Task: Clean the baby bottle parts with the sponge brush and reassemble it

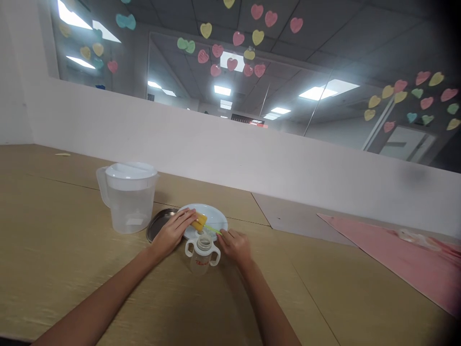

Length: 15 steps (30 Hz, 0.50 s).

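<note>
My left hand [176,228] is closed on a small yellow-orange piece [199,221], held over the white plate [217,217]. From that piece a thin bright green stick [212,229] runs toward my right hand [236,244], whose fingers pinch its other end. Whether the two are one tool I cannot tell. Just in front of both hands stands a clear baby bottle [200,262] with two white side handles and an uncapped mouth. Under the plate's left side and my left hand, a round metal tray [155,226] shows in part.
A translucent lidded pitcher [131,202] stands left of the tray, its handle to the left. A pink sheet [392,254] lies at the right of the wooden table [90,269]. Behind runs a white wall [216,144] below windows with heart-shaped notes.
</note>
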Tool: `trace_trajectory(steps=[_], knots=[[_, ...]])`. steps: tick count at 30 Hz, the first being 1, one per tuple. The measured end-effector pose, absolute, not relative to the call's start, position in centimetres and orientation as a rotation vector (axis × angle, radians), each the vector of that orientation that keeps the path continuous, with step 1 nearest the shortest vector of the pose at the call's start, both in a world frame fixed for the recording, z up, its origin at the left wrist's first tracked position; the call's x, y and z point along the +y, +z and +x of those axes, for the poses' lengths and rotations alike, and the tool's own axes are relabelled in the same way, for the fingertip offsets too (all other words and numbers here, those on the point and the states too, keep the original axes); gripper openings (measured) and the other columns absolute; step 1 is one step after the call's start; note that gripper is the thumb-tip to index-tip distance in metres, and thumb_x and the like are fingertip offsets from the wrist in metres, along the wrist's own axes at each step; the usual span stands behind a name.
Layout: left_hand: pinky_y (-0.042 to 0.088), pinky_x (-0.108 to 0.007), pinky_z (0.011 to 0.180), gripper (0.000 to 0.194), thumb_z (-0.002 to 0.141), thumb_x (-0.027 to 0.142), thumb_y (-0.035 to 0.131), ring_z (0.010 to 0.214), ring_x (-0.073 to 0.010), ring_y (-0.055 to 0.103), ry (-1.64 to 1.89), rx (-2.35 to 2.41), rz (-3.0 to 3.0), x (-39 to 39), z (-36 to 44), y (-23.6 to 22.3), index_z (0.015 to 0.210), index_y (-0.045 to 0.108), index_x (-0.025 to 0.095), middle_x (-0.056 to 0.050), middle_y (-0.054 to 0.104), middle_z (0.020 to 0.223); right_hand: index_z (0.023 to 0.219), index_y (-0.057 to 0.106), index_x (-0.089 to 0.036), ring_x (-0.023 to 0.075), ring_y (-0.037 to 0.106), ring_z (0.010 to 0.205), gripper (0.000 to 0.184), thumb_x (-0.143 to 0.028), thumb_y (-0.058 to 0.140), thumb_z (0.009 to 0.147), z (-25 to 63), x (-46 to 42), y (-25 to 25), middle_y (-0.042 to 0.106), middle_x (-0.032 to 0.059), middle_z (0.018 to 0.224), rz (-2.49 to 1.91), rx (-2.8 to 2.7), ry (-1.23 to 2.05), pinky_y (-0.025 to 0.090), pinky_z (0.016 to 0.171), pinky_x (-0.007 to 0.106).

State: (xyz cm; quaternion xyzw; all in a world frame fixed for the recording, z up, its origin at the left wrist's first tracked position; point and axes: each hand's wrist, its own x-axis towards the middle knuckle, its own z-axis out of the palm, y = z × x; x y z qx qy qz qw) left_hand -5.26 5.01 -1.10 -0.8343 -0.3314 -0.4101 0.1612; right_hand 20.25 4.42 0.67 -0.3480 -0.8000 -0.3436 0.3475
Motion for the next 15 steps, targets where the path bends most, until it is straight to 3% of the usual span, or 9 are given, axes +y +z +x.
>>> trace_trajectory(steps=[5, 15], knots=[[0.036, -0.045, 0.106, 0.044, 0.093, 0.018, 0.033, 0.126, -0.0237, 0.039, -1.21, -1.007, -2.313, 4.71, -5.07, -0.71, 0.137, 0.038, 0.017, -0.01, 0.045, 0.138, 0.089, 0.067, -0.017, 0.0083, 0.047, 0.052, 0.022, -0.03, 0.05, 0.092, 20.11, 4.22, 0.92, 0.056, -0.0006, 0.056, -0.808, -2.026, -1.008, 0.027, 0.053, 0.025], [0.035, -0.041, 0.1, 0.042, 0.093, 0.031, 0.033, 0.115, -0.0241, 0.044, -1.298, -1.145, -2.331, 4.41, -5.28, -0.57, 0.13, 0.042, 0.014, -0.012, 0.051, 0.129, 0.09, 0.067, -0.018, 0.0073, 0.046, 0.051, 0.017, -0.029, 0.054, 0.09, 20.21, 3.92, 1.19, 0.053, -0.002, 0.054, -0.782, -1.99, -1.097, 0.026, 0.054, 0.026]])
